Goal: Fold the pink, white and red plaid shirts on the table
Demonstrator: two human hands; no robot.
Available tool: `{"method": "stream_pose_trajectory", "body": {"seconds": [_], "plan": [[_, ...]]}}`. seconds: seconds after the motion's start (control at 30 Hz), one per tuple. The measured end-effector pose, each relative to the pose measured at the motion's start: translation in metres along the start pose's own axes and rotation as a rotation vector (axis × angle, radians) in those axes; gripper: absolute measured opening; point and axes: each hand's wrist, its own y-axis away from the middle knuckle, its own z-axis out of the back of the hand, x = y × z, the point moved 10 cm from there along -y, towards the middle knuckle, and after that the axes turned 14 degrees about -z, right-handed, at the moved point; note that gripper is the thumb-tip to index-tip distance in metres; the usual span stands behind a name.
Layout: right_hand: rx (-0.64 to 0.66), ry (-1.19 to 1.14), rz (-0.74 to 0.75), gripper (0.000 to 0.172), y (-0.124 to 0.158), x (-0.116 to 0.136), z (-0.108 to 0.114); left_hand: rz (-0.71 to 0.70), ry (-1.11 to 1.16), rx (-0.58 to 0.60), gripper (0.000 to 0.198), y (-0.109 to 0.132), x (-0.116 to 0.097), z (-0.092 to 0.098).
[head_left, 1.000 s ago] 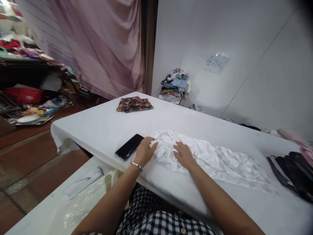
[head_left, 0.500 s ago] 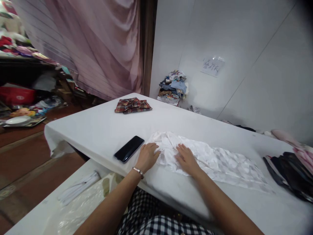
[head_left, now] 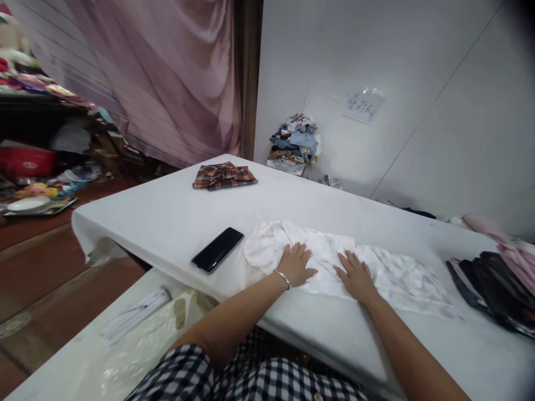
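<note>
A white garment with a faint grey pattern (head_left: 401, 275) lies stretched lengthwise along the near side of the white-covered table (head_left: 167, 211). Its left end is plain white and wrinkled. My left hand (head_left: 296, 264), with a bracelet at the wrist, rests flat on the garment's left part, fingers spread. Farther right, my right hand (head_left: 356, 275) also presses flat on the cloth with its fingers apart. To the left of the garment lies a black phone (head_left: 218, 249), touched by neither hand.
A folded red plaid garment (head_left: 225, 176) sits toward the far corner. Dark folded clothes (head_left: 493, 289) and pink cloth (head_left: 518, 260) lie at the right. Against the wall is a clothes pile (head_left: 295, 139). A lower white surface at left bears a clear plastic bag (head_left: 146, 345).
Both hands have slid to the right along the white garment, still spread flat. The garment's left end now looks more spread out. The view has shifted slightly.
</note>
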Motion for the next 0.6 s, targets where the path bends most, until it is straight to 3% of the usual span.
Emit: {"method": "stream_pose_trajectory", "body": {"seconds": [0.1, 0.17, 0.23, 0.33, 0.43, 0.5, 0.6], "plan": [[0.001, 0.037, 0.007, 0.057, 0.007, -0.003, -0.008, 0.014, 0.036, 0.028, 0.058, 0.002, 0.006, -0.009], [-0.003, 0.049, 0.006, 0.057, 0.008, -0.002, -0.009, 0.003, 0.042, -0.016, 0.052, 0.006, 0.008, 0.002], [-0.004, 0.051, -0.001, 0.057, 0.007, -0.002, -0.008, 0.029, 0.006, -0.106, 0.044, 0.013, 0.018, 0.026], [-0.007, 0.043, -0.003, 0.056, 0.005, -0.002, -0.008, 0.209, -0.101, -0.222, 0.036, 0.031, 0.059, 0.071], [0.002, 0.038, -0.006, 0.057, 0.005, -0.003, -0.010, 0.465, -0.165, -0.212, 0.038, 0.053, 0.111, 0.101], [0.017, 0.037, -0.011, 0.057, 0.006, -0.003, -0.011, 0.577, -0.181, -0.188, 0.039, 0.061, 0.135, 0.111], [0.029, 0.027, -0.009, 0.058, 0.006, -0.001, -0.010, 0.632, -0.187, -0.134, 0.037, 0.061, 0.151, 0.110]]}}
